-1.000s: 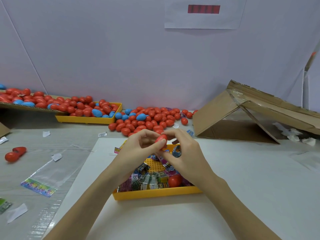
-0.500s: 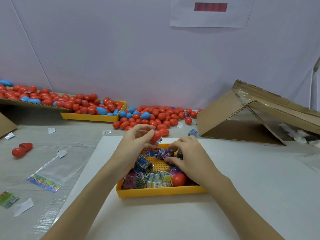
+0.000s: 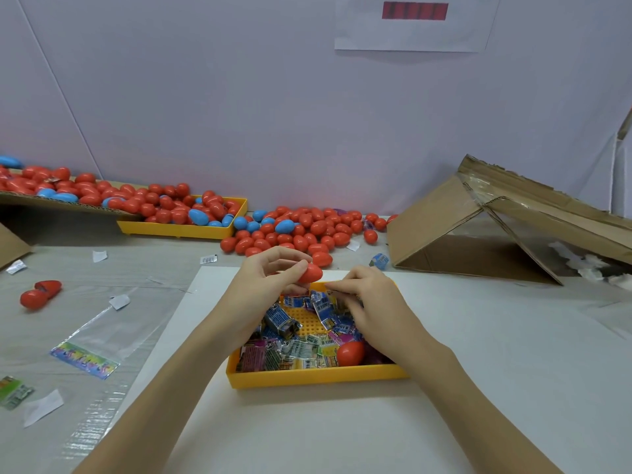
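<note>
Head view, angled down over two bare forearms. Left hand (image 3: 263,289) raised over the far left corner of a tray, grip clamped on a red plastic egg capsule (image 3: 310,273): thumb below, fingers curled over the top, rounded end poking out rightward past the fingertips. Right hand (image 3: 372,306) lower and just beside it, grip pinched together on a blue-and-white printed foil packet (image 3: 323,304), tilted on edge. Packet just below the egg capsule, close but apart.

Under both hands, a shallow yellow plastic tray (image 3: 307,378) with a gridded floor, littered with more small printed foil packets in blue, green and pink. Near the front right of that tray, a second red egg (image 3: 349,352) lying among the packets. Tray resting on a white sheet (image 3: 342,432) spread over the grey surface (image 3: 143,265).

Farther back, against the wall, a loose heap of red and blue plastic eggs (image 3: 301,230), and left of it another yellow tray (image 3: 181,229) piled with the same. Right of the heap, a collapsed brown cardboard box (image 3: 478,241), open side toward the camera. Out on the left of the surface, a clear plastic bag with a colourful header (image 3: 95,340) lying flat, and beyond it two red egg halves (image 3: 39,294) touching each other. High on the wall, a white paper sign (image 3: 413,22) with a red bar.
</note>
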The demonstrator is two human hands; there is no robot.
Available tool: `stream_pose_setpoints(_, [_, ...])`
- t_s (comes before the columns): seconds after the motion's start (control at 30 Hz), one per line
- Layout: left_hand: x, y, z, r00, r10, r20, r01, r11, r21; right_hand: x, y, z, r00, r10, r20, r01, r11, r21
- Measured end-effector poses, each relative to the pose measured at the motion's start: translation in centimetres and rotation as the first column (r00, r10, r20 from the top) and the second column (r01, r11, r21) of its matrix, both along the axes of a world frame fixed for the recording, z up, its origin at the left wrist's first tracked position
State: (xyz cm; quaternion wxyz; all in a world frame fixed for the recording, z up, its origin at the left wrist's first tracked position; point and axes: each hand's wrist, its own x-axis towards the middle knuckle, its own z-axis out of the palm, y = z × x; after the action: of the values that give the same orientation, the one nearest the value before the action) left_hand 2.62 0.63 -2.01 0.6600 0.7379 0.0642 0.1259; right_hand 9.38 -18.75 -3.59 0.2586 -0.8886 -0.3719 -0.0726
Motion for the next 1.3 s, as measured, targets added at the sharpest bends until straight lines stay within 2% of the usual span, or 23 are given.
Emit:
stream_pose_setpoints(0.1, [-0.1, 0.0, 0.0, 1.000, 0.002, -0.005, -0.002, 1.000, 0.004, 0.0, -0.2, 0.4, 1.000, -0.011, 0.011, 0.010, 0.996, 0.084])
stream_pose_setpoints(0.2, [-0.1, 0.1, 0.0, 1.000, 0.010, -0.002, -0.010, 1.000, 0.017, -0.2, -0.5, 0.9, 0.998, -0.028, -0.057, 0.040, 0.972, 0.234])
stream_pose_setpoints(0.27, [-0.1, 0.0, 0.0, 1.000, 0.010, -0.002, -0.010, 1.000, 0.022, -0.2, -0.5, 0.9, 0.997, -0.011, -0.081, 0.033, 0.962, 0.272])
stream_pose_setpoints(0.5, [-0.3, 0.0, 0.2, 1.000, -0.002, 0.006, 0.002, 0.999, 0.045, 0.2, -0.7, 0.7, 1.000, 0.026, 0.006, -0.027, 0.984, 0.176])
stream_pose_setpoints(0.63, [-0.6, -0.4, 0.5, 0.997, -0.064, 0.042, 0.059, 0.992, 0.109, 0.5, -1.1, 0.8, 0.995, 0.013, -0.101, 0.028, 0.916, 0.401])
stream_pose_setpoints(0.7, [-0.7, -0.8, 0.6, 0.990, -0.127, 0.054, 0.121, 0.987, 0.106, 0.6, -1.2, 1.0, 0.986, 0.014, -0.166, 0.061, 0.896, 0.439])
stream_pose_setpoints(0.83, [-0.8, -1.4, 0.8, 0.982, -0.177, 0.069, 0.162, 0.970, 0.179, 0.8, -1.5, 1.0, 0.974, 0.073, -0.216, 0.034, 0.890, 0.455])
stream_pose_setpoints(0.93, [-0.7, -1.5, 0.6, 0.989, -0.138, 0.055, 0.126, 0.974, 0.187, 0.8, -1.4, 0.9, 0.971, 0.083, -0.225, 0.031, 0.888, 0.460])
stream_pose_setpoints(1.03, [-0.5, -1.6, -0.1, 0.992, -0.093, 0.082, 0.067, 0.960, 0.271, 0.7, -1.4, 0.8, 0.974, 0.078, -0.211, 0.021, 0.901, 0.432])
stream_pose_setpoints(1.17, [-0.5, -1.8, -0.9, 0.973, -0.088, 0.213, -0.040, 0.845, 0.533, 0.4, -1.2, 0.6, 0.977, 0.091, -0.193, -0.019, 0.938, 0.347])
stream_pose_setpoints(1.3, [-0.3, -1.5, -1.1, 0.947, -0.134, 0.291, -0.069, 0.802, 0.593, 0.2, -1.0, 0.6, 0.971, 0.105, -0.214, -0.031, 0.946, 0.323])
